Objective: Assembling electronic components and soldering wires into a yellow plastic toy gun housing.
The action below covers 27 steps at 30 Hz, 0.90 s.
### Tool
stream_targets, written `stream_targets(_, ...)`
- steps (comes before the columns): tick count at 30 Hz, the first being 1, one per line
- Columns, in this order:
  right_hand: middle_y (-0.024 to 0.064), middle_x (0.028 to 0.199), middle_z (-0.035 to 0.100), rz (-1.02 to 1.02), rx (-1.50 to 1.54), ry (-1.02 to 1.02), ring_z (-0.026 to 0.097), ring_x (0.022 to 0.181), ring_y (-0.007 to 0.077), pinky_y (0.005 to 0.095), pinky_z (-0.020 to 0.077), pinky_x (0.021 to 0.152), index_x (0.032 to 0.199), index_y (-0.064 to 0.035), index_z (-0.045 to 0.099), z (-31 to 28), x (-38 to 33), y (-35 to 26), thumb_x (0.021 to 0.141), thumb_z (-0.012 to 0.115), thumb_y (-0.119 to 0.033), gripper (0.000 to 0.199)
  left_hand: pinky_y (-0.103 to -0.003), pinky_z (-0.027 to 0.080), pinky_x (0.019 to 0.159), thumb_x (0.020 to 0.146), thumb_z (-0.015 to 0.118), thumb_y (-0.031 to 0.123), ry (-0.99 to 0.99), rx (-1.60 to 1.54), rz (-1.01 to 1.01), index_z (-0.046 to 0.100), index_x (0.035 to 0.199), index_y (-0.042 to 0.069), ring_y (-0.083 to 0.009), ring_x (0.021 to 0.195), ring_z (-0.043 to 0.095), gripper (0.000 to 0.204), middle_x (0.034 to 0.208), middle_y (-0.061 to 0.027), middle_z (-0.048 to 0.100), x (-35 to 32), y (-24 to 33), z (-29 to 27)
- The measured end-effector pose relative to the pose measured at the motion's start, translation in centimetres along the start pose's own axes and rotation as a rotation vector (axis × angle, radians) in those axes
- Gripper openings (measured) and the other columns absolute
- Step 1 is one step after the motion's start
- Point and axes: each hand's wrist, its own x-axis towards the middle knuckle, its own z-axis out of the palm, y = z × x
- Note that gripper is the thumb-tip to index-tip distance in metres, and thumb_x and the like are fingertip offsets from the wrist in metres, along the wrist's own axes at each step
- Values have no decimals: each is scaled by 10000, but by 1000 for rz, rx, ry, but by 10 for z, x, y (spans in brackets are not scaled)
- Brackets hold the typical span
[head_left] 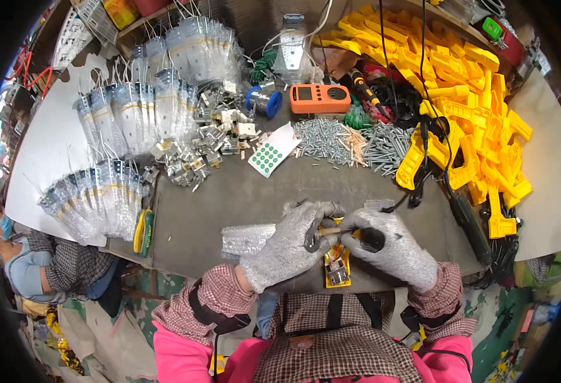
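Note:
My left hand [283, 246], in a grey knit glove, closes on the upper end of a yellow plastic housing [328, 281] near the table's front edge. A metal component [338, 273] sits in the housing's lower end. Opposite, my gloved right hand [392, 246] has its fingers pinched together above the housing. A small tan piece [329, 231] shows between the two hands; which fingers grip it is hard to see. Beside my left hand lies a bubble-wrapped panel [245, 241], partly covered by the glove.
Bubble-wrapped panels [127, 118] stand in rows at left, with pliers [143, 233] near them. Metal connectors [194, 153], a solder spool [264, 101], an orange multimeter [320, 99] and screws [322, 140] lie behind. Yellow housings [478, 140] heap at right beside black cables [469, 223]. A person [31, 262] sits far left.

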Motion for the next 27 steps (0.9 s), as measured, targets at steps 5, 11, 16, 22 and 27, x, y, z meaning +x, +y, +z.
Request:
stream_targets(5, 147, 838, 693, 284, 22, -61, 696, 725, 261, 340, 530, 640, 990, -31, 701, -8, -7, 2, 897, 698, -127, 134, -521, 247, 1164, 891, 724, 169, 119, 125, 95, 559, 1249, 45, -253, 1082, 661, 414, 1179, -111, 671, -12, -23, 7)
stream_targets(11, 122, 821, 725, 143, -177, 73, 693, 641, 274, 351, 537, 578, 1094, -108, 740, 17, -15, 14, 892, 697, -138, 209, -521, 336, 1086, 893, 693, 199, 133, 112, 126, 562, 1275, 76, -306, 1138, 592, 422, 1158, -123, 648, -11, -29, 11)
stream_targets(16, 81, 958, 703, 377, 292, 67, 651, 868, 119, 275, 530, 790, 1347, -82, 611, -35, -24, 22, 860, 752, -114, 508, -524, 320, 1098, 843, 746, 224, 169, 307, 171, 649, 1209, 85, -273, 1141, 612, 403, 1146, -84, 671, -24, -23, 2)
stream_targets(22, 166, 1037, 689, 479, -706, 497, 677, 940, 334, 410, 547, 801, 1295, -82, 586, -107, 29, 139, 899, 685, -249, 441, -568, 328, 1082, 866, 684, 430, -141, 666, 373, 653, 1243, 82, -262, 1187, 597, 514, 1153, -99, 670, -33, -4, 17)
stream_targets(27, 170, 935, 639, 400, -1016, 553, 655, 876, 375, 502, 529, 736, 1114, -102, 636, -112, 41, 146, 851, 654, -153, 269, -547, 358, 1072, 828, 705, 487, -146, 708, 437, 645, 1232, 43, -238, 1176, 603, 604, 1189, -79, 668, -39, -16, 30)
